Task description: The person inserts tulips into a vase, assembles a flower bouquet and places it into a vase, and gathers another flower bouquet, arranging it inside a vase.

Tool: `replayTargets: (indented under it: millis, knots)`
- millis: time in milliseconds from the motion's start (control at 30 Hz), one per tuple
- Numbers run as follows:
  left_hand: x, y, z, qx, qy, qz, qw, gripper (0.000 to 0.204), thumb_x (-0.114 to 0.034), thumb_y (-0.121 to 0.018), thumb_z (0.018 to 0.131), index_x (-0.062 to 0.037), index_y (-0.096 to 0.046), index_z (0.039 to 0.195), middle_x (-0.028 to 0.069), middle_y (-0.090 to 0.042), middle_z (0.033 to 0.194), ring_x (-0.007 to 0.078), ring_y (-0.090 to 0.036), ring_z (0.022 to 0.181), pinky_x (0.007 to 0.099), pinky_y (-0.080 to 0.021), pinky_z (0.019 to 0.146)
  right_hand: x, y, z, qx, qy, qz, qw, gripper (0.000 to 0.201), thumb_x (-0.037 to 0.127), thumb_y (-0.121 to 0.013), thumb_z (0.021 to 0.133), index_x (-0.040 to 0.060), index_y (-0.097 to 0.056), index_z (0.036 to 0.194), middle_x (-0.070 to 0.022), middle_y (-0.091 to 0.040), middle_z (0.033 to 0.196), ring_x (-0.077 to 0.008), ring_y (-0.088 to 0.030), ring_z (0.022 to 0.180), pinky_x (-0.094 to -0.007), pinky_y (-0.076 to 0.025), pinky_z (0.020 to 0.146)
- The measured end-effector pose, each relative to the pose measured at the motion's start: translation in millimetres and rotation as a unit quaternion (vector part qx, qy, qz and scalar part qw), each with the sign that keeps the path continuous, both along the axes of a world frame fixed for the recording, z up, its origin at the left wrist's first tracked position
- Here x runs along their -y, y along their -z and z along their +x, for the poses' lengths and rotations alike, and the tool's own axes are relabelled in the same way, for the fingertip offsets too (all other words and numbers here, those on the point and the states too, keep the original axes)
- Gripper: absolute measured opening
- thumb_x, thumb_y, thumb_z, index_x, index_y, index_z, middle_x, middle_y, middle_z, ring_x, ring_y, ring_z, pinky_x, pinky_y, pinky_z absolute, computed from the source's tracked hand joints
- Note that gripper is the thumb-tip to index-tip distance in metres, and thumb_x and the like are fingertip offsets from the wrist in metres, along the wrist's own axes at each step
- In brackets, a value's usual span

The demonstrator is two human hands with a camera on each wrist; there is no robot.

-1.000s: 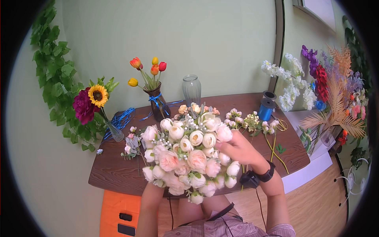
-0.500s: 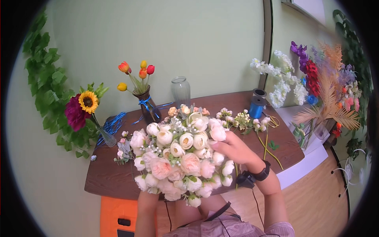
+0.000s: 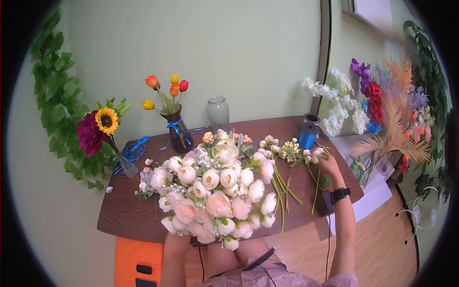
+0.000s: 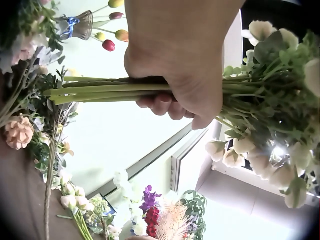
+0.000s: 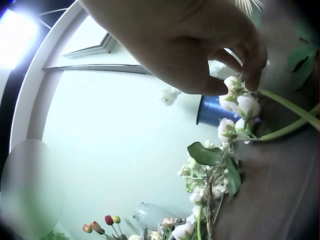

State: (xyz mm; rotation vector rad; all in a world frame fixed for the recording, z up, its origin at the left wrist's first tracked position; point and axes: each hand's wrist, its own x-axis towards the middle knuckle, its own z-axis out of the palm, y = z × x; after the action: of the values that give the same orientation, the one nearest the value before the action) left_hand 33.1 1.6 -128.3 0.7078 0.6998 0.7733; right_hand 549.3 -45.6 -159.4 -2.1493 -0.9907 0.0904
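A large bouquet of white and pale pink flowers [image 3: 218, 204] fills the middle of the head view. Underneath, the left hand is hidden there, but the left wrist view shows that hand [image 4: 175, 65] with its fingers curled round the bundled green stems [image 4: 110, 91]. At the table's right side, the right hand [image 3: 331, 168] is at a small spray of pinkish-white buds [image 3: 315, 155]. In the right wrist view, thumb and bent fingers of the right hand [image 5: 200, 47] surround the buds [image 5: 247, 106]; whether they pinch them is unclear.
Blue ribbon spool [image 3: 307, 136] and gold-coloured handles [image 3: 327, 150] lie near the right hand. Along the back stand a tulip vase [image 3: 180, 134] and a clear vase [image 3: 218, 113]. A sunflower vase [image 3: 126, 166] stands left; more sprays [image 3: 290, 149] lie right of the bouquet.
The right hand has left the bouquet's right side and moved right to the small buds. The bouquet has shifted slightly left, and green stems on the table beside it are now uncovered.
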Motion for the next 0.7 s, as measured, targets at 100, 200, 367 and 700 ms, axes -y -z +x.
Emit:
replayTargets:
  millis: [100,200,367,700]
  knots:
    - [-3.1,-2.8,3.5,0.015,-0.001,-0.010,1.000,0.021,-0.015,-0.043,0.087,-0.0006,-0.051,0.102,0.0084,-0.053,0.092,0.0223,-0.054,0.085,0.0315,-0.042,0.072,11.6,-15.5,-12.4,-0.202,-0.050,0.044,0.977,0.024,0.017,-0.053,0.073,-0.0064,-0.051,0.080,-0.0148,-0.056,0.066,-0.0235,-0.057,0.054,-0.0323,-0.045,0.048]
    - [-5.5,-3.4,3.9,0.029,-0.001,-0.018,0.999,0.021,-0.015,-0.043,0.088,-0.0006,-0.051,0.101,0.0082,-0.053,0.091,0.0220,-0.054,0.084,0.0313,-0.042,0.072,11.8,-13.5,-3.3,-0.235,-0.027,-0.062,0.970,0.027,0.018,-0.056,0.073,-0.0051,-0.050,0.085,-0.0167,-0.058,0.077,-0.0249,-0.059,0.068,-0.0328,-0.046,0.057]
    - [-12.0,-3.7,4.7,0.058,-0.002,-0.036,0.998,0.021,-0.015,-0.042,0.088,-0.0005,-0.051,0.101,0.0079,-0.053,0.090,0.0216,-0.054,0.084,0.0310,-0.042,0.071,-0.3,-17.1,-26.9,0.077,0.016,0.101,0.992,0.033,0.016,-0.059,0.073,0.0000,-0.049,0.100,-0.0151,-0.054,0.099,-0.0197,-0.056,0.079,-0.0295,-0.046,0.065]
    - [-23.6,-6.6,21.4,0.098,0.013,-0.080,0.992,0.021,-0.015,-0.042,0.088,-0.0005,-0.052,0.099,0.0072,-0.054,0.089,0.0207,-0.054,0.082,0.0304,-0.042,0.070,53.1,-181.4,-260.2,0.065,-0.538,0.287,0.790,0.063,0.010,-0.068,0.069,0.0043,-0.038,0.124,-0.0099,-0.048,0.111,-0.0125,-0.052,0.088,-0.0283,-0.043,0.074]
